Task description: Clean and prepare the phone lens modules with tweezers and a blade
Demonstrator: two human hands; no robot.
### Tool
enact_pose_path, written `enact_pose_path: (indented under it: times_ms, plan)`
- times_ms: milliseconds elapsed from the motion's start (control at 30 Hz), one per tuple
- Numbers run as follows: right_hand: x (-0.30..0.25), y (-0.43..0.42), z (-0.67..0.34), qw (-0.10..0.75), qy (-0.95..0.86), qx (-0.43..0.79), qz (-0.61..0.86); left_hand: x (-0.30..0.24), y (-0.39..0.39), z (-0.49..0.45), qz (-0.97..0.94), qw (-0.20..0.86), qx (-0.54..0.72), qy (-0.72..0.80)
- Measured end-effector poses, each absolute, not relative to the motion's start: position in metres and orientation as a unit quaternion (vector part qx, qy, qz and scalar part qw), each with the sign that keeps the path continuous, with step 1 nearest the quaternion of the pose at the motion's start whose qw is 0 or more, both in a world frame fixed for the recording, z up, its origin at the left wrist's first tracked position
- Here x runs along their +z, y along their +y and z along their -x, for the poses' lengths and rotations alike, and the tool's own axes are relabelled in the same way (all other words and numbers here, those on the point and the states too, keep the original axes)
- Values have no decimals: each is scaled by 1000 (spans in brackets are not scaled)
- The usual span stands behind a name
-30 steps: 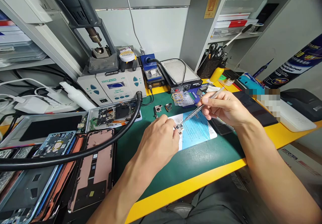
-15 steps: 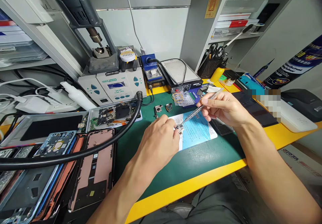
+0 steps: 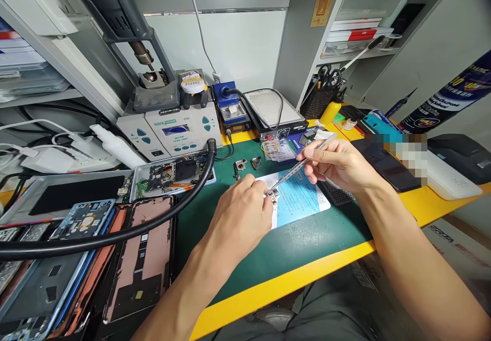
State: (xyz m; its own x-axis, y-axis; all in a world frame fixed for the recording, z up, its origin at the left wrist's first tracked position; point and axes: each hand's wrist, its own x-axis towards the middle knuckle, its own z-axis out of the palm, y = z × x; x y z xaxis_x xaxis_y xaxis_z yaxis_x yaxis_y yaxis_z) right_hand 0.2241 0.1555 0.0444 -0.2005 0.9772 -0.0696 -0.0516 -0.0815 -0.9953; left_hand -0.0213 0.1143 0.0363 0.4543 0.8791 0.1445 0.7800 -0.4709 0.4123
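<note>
Pinched between the thumb and fingers of my right hand (image 3: 332,161) is a pair of metal tweezers (image 3: 290,171). Their tips slant down to a small electronic part (image 3: 274,196) at the fingertips of my left hand (image 3: 245,210). That hand is closed and rests over the left side of a blue and white printed card (image 3: 301,198); its own back hides most of its grip, though it appears to steady the small part. Two small camera-like modules, one on the left (image 3: 240,167) and one on the right (image 3: 256,162), lie on the green mat (image 3: 307,249) beyond it.
Opened phone shells (image 3: 141,259) are stacked at the left, crossed by a thick black hose (image 3: 153,226). A hot-air station (image 3: 172,131) and a flat heating plate (image 3: 272,108) line the back. A black phone (image 3: 387,164) and a spray can (image 3: 448,95) are at the right.
The tweezer tips have shifted slightly to the left and down at the small part. Both hands otherwise keep nearly the same place, and the view has moved a little.
</note>
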Motion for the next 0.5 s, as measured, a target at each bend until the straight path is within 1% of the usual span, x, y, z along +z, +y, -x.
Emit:
enact_pose_path:
  times_ms: [500]
  plan:
    - [44,156,-223,447,-510,581,449,39,114,21,-836,153,169,499]
